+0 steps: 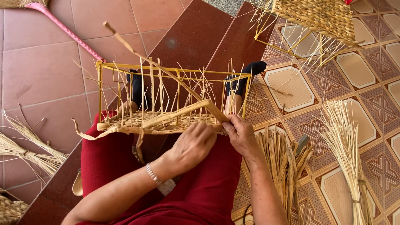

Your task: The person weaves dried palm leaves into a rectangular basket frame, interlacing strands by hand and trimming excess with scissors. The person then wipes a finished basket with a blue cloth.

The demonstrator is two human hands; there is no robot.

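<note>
A yellow wire basket frame (100,83) rests on my lap, with thin straw uprights standing in it and a woven band of flat straw (137,121) along its near edge. My left hand (192,146) presses its fingers against that woven edge near the frame's right end. My right hand (240,134) pinches a long flat straw strip (166,74) where it meets the weave; the strip runs up and to the left past the frame. A bracelet sits on my left wrist.
A bundle of flat straw (283,166) lies by my right arm and a sheaf of thin straw (346,146) further right. A woven basket on a yellow frame (321,16) stands at top right. A pink broom handle (66,31) and loose straw (29,150) lie left.
</note>
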